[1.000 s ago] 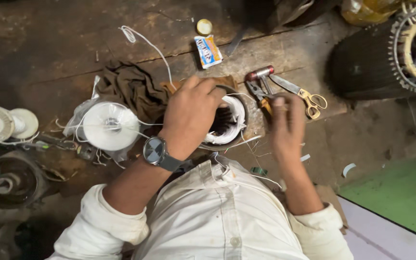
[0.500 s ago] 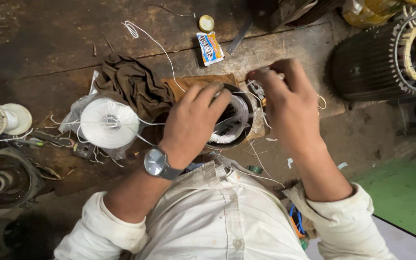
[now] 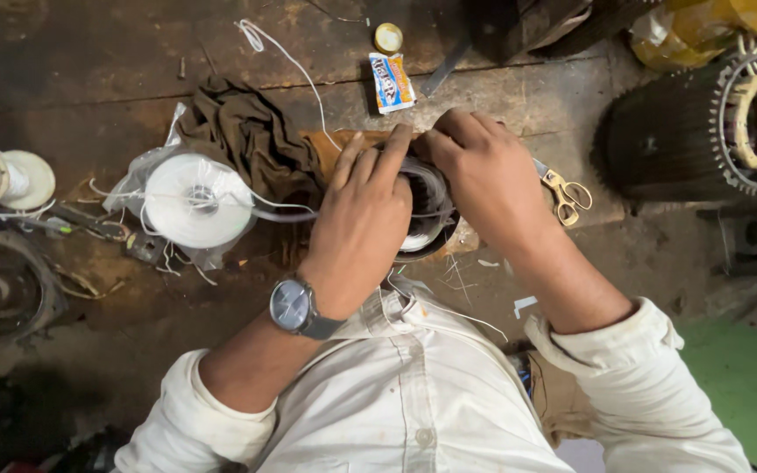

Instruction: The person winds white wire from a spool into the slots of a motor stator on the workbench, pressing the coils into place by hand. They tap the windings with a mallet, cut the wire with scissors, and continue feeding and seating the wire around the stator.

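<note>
Both hands rest on a small round motor stator (image 3: 424, 210) standing on a wooden block on the dirty bench. My left hand (image 3: 361, 219), with a grey wristwatch (image 3: 295, 308) on the wrist, lies over the stator's left side with fingers pressed to its top rim. My right hand (image 3: 482, 175) covers its upper right rim, fingers bent onto the windings. A clear white strip (image 3: 278, 210) runs from a white tape roll (image 3: 196, 200) toward the stator. Most of the stator is hidden under the hands.
A brown rag (image 3: 251, 140) lies behind the tape roll. Yellow-handled scissors (image 3: 564, 193) lie right of my right hand. A large ribbed motor stator (image 3: 703, 123) stands far right. A small sachet (image 3: 392, 81), a round tin lid (image 3: 388, 37) and white spools (image 3: 2, 175) are about.
My right hand has come up from beside the pliers and scissors onto the stator's upper right rim. My left hand has stayed on the stator, shifting slightly.
</note>
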